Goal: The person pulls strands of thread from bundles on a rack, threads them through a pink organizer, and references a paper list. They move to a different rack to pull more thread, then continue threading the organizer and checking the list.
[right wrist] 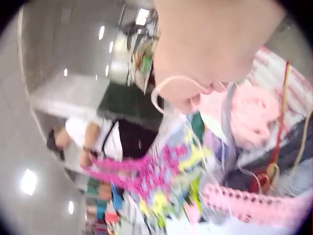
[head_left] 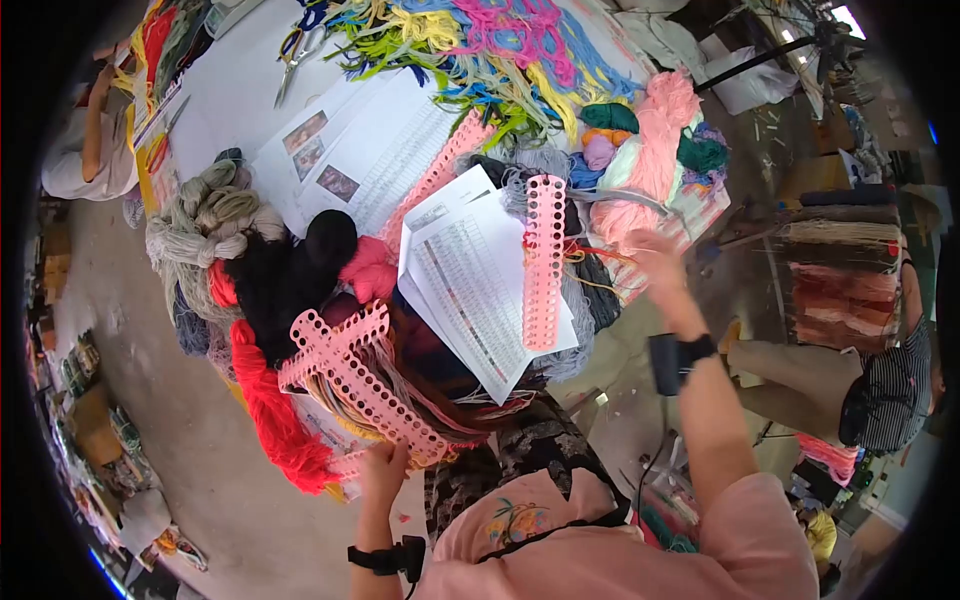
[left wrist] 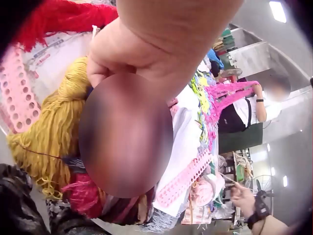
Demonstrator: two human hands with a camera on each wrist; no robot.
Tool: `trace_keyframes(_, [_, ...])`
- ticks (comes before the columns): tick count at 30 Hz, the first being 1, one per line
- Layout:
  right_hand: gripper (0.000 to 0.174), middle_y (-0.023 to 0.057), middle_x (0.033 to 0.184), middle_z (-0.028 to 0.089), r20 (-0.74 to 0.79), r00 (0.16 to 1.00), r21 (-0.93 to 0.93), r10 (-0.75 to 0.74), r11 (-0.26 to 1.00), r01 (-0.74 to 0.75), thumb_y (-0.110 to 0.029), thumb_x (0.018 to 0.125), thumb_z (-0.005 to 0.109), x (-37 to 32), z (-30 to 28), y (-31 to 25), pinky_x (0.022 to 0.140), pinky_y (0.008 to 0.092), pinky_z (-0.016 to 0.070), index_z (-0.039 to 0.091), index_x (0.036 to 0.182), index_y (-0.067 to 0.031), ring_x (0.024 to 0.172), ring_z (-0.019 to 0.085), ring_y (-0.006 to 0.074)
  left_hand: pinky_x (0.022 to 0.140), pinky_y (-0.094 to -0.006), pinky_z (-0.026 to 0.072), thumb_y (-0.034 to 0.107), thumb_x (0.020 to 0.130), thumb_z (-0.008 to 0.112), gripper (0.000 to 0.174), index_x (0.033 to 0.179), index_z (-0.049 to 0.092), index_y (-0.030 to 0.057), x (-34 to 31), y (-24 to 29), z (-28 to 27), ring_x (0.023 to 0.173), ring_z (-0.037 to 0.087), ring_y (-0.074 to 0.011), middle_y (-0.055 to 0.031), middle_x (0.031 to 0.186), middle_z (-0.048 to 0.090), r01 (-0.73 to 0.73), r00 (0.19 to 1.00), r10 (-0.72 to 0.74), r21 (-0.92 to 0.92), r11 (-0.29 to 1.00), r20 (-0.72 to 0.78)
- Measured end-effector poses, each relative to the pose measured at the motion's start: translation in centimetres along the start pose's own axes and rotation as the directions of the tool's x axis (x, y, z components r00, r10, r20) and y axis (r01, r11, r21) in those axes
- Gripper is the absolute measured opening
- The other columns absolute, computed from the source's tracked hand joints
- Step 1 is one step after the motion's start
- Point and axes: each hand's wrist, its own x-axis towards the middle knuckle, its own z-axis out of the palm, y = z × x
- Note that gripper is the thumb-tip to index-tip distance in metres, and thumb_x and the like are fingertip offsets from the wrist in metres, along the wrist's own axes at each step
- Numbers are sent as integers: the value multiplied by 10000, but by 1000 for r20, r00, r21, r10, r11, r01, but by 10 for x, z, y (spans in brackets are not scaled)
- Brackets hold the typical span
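My right hand (head_left: 655,262) is over the pale pink yarn (head_left: 668,110) at the table's right side, pinching a pale pink yarn strand (right wrist: 178,78) that loops out from the fingers. Below it lies a pink perforated strip (head_left: 543,262) with red and yellow strands tied to its edge. My left hand (head_left: 383,470) is at the lower edge of a wider pink perforated card (head_left: 345,365) hung with many yarn colours. In the left wrist view its bent fingers are at the top of a mustard yarn hank (left wrist: 73,88); a blurred patch hides the rest, and I cannot tell what they grip.
Printed chart sheets (head_left: 470,290) lie mid-table. Black yarn (head_left: 265,290), grey-beige skeins (head_left: 210,215) and red yarn (head_left: 270,410) are piled at the left. Scissors (head_left: 298,58) lie at the back, near a multicoloured yarn heap (head_left: 500,40). Across the table, a person (right wrist: 105,137) holds magenta yarn.
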Motion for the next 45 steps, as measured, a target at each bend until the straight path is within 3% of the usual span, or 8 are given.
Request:
trace_keyframes(3, [139,65,661,623,144,917,-73,373,928,-366,-121,662,632,-11,83,4,588,252,430,639,720,4,619,568,126,463,-247,416,165,787,577,201,732,598,-27,-4,57,-1,481,538,-119,-87,537,550,-197,980,196,-23,980,-11])
trace_keyframes(11, [124,35,651,602,319,932,-93,174,984,-152,-96,694,622,-15,96,-25,524,237,394,629,746,16,557,520,100,655,-198,448,63,837,517,150,942,552,-37,42,126,48,747,560,-97,-50,815,586,-289,931,359,-472,833,64])
trace_keyframes(14, [108,-21,613,536,519,787,66,333,903,-426,-80,726,613,-26,101,-90,486,205,327,612,741,27,533,426,47,686,-215,438,106,854,501,184,960,554,-34,52,142,45,802,551,-96,-44,843,588,-436,898,407,-450,780,-164])
trace_keyframes(26, [72,-24,714,575,775,620,208,126,874,-438,-72,737,613,-71,206,-183,501,180,338,633,785,-21,568,412,22,654,-216,474,-32,725,603,506,1186,395,1,-3,79,-11,777,580,-119,-82,938,584,-84,980,197,-890,447,6])
trace_keyframes(31, [224,30,957,556,358,933,-11,-39,999,46,-158,846,443,75,60,-159,668,215,376,568,981,-30,760,481,88,697,-259,493,-74,701,603,675,1274,252,-11,-15,45,-9,824,590,-194,-175,1119,476,-240,970,60,-907,345,-234])
trace_keyframes(35, [256,41,939,545,-382,917,111,-112,980,166,-158,876,384,169,-92,-202,788,243,393,531,1036,-23,899,506,147,688,-249,493,-57,714,603,616,1246,294,-16,-26,39,-10,816,586,-181,-133,1023,507,-287,949,-2,-871,398,-314])
trace_keyframes(40, [159,30,818,542,230,952,-184,-204,951,248,-118,841,443,111,23,-217,693,245,409,556,924,-43,821,498,116,631,-229,493,-31,738,588,349,1061,460,-58,-2,21,16,735,572,-138,-86,900,517,-304,926,-30,-791,531,-375])
trace_keyframes(45, [118,20,705,568,803,569,-80,174,979,-187,-107,765,573,-88,254,-171,543,224,431,598,787,7,600,508,72,578,-224,489,-15,737,582,261,986,509,-47,17,13,38,662,563,-113,-71,807,526,-265,930,-38,-741,617,-365])
